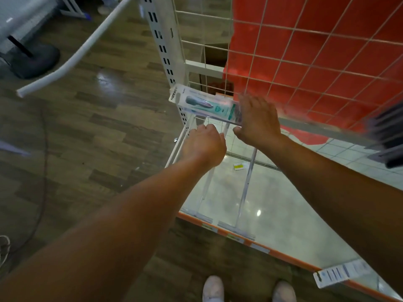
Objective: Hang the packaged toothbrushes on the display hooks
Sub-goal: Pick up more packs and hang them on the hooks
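Note:
A packaged toothbrush in a clear blister pack lies sideways in the air in front of the white wire grid. My right hand holds the pack's right end, fingers over it and thumb under it. My left hand is just below the pack, with its fingers curled round a white display hook that sticks out from the grid. Two more long hooks reach toward me over the shelf, and nothing hangs on them.
A slotted white upright stands left of the grid, with red backing behind it. Below is a pale shelf with an orange front edge and price tags. Dark packages hang at the right. A white tube crosses the upper left.

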Demonstrator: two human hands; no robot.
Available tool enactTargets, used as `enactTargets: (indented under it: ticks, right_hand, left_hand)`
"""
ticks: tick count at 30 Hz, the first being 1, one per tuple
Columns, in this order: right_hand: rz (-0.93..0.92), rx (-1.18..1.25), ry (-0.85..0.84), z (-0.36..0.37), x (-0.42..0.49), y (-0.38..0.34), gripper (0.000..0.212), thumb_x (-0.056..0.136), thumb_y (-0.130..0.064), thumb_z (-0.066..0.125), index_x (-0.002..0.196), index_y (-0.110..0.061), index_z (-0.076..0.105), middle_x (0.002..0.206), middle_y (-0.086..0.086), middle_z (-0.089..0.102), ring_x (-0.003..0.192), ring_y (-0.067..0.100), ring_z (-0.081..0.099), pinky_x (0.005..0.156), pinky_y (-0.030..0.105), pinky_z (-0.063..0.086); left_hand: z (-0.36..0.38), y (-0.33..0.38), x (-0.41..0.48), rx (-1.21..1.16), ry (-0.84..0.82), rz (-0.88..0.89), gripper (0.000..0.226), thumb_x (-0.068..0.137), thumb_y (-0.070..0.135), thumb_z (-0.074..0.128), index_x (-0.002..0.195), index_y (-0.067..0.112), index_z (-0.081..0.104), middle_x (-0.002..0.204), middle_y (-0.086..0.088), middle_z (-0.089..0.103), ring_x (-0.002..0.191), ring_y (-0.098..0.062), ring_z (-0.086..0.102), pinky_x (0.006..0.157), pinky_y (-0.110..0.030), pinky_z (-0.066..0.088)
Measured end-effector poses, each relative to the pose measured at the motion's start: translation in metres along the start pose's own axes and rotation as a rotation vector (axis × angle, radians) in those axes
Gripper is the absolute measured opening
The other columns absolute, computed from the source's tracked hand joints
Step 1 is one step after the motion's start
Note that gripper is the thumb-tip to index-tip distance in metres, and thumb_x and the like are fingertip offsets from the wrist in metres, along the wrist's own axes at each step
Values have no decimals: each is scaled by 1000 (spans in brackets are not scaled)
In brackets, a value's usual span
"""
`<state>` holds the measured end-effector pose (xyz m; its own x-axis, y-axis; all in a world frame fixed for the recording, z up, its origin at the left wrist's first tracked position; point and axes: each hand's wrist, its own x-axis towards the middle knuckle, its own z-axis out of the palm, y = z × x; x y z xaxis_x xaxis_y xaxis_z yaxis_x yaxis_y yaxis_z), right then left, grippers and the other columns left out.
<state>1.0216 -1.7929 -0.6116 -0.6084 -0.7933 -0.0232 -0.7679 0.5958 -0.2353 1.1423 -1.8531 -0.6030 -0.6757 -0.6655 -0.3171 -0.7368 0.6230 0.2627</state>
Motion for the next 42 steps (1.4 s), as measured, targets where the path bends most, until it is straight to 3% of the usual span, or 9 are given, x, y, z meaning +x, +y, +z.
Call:
enactTargets:
  ticks: [7, 11, 16, 22, 26, 29, 32, 38, 42]
  right_hand:
    - [30, 1, -48, 12, -12, 1, 56, 83, -21, 67, 132, -15, 42, 127, 8, 52, 115, 30, 46, 92, 39, 39]
    - [3, 22, -50, 12, -24, -1, 56, 81, -15, 67, 132, -16, 42, 127, 6, 51, 115, 28, 44, 90, 37, 42]
    - [10, 63, -132, 8, -35, -5, 58, 80, -20, 68, 131, -17, 41, 123, 6, 50, 113, 27, 42, 90, 38, 44]
    - [126, 399, -263, 1, -52, -15, 65, 74, -32, 80, 125, -21, 41, 108, -3, 52, 96, 17, 53, 76, 29, 57]
    - [243, 806, -389, -14, -76, -27, 56, 79, -29, 77, 117, -22, 38, 94, -10, 48, 91, 12, 56, 70, 25, 56]
    - [262, 973, -366, -23, -95, -33, 54, 77, -28, 78, 117, -20, 41, 98, -8, 51, 88, 8, 57, 64, 19, 52]
    - [274, 1085, -305, -36, -111, -39, 48, 81, -26, 74, 119, -20, 46, 99, -7, 55, 85, 6, 58, 57, 13, 48]
    - [316, 1182, -236, -75, -135, -42, 27, 96, -23, 56, 123, -21, 56, 110, -2, 63, 100, 13, 61, 75, 21, 49]
    - [337, 1225, -218, -101, -151, -48, 21, 98, -14, 49, 116, -24, 56, 109, -1, 64, 99, 13, 62, 79, 22, 50]
  left_hand:
    - [6, -2, 14, -371, -104, -202, 50, 104, 39, 29, 126, 2, 56, 125, -17, 60, 115, -32, 55, 88, -35, 42]
    - [5, -2, 4, -682, -93, -269, 45, 104, 39, 34, 133, 11, 54, 126, -9, 59, 104, -22, 54, 82, -31, 42]
    - [4, -1, -7, -860, -64, -301, 38, 104, 30, 39, 136, 13, 54, 120, -6, 62, 94, -17, 52, 58, -21, 39]
    - [4, 2, -25, -1177, 34, -372, 41, 106, 38, 32, 126, 13, 56, 109, -1, 66, 95, -14, 62, 64, -17, 47]
    - [1, 10, -41, -1306, 113, -340, 34, 104, 45, 27, 117, 23, 50, 105, -3, 65, 98, -16, 65, 80, -33, 57]
    - [-8, 16, -59, -1414, 62, -349, 44, 100, 55, 29, 122, 24, 52, 109, -10, 67, 98, -23, 69, 84, -45, 59]
    - [-18, 19, -76, -1388, 19, -338, 26, 103, 39, 37, 121, 26, 50, 105, -4, 66, 96, -20, 68, 81, -39, 60]
    - [-50, 25, -104, -1391, -10, -231, 22, 102, 17, 46, 89, 33, 54, 90, 4, 67, 87, -15, 67, 73, -31, 60]
    - [-72, 33, -121, -1389, -12, -196, 16, 96, 12, 56, 102, 27, 62, 94, -1, 71, 91, -19, 70, 75, -34, 60]
